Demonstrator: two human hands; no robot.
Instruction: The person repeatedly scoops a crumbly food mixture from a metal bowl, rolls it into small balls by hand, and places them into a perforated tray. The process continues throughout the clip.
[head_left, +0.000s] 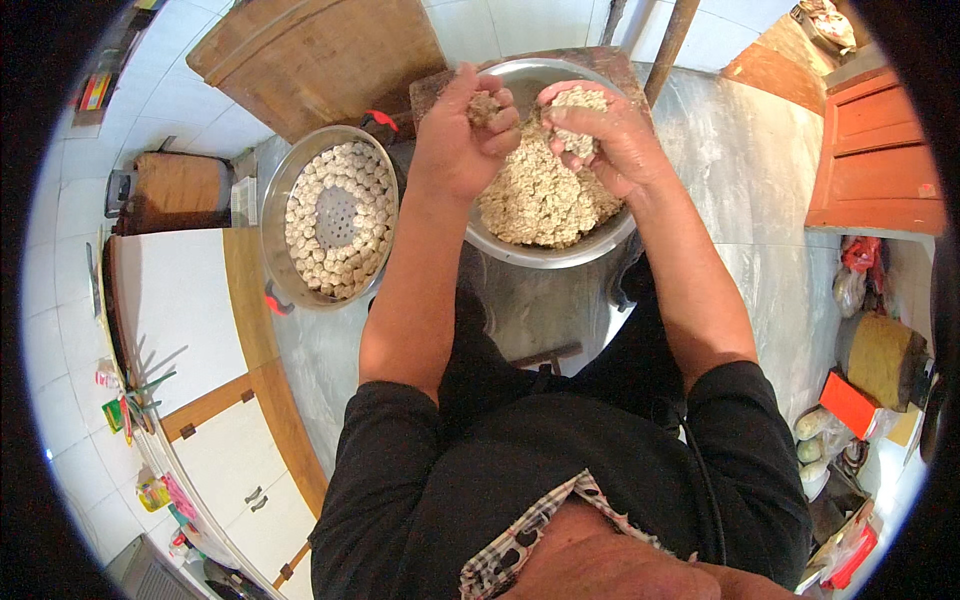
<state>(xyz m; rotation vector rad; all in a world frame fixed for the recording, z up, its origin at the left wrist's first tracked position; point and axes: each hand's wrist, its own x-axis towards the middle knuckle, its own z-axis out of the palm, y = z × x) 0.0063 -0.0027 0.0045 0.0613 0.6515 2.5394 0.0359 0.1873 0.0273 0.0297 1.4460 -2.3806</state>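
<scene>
A wide metal basin (550, 257) in front of me holds a heap of pale, crumbly mixture (544, 199). Above its left rim, my left hand (472, 127) curls around a small lump of the mixture (484, 109). My right hand (607, 135) grips a larger clump of the mixture (579, 120) over the basin's right side. To the left stands a round metal steamer pan (273, 225) with a perforated bottom (337, 217). Rings of small pale balls (307, 255) line it around the bare centre. My hands are apart.
The basin rests on a wooden surface (431, 94). A large wooden board (322, 64) leans at the tiled wall. White cabinets (225, 435) run along the left, and an orange wooden cabinet door (877, 150) is at the right. Red-tipped handles (277, 300) stick out from the steamer pan.
</scene>
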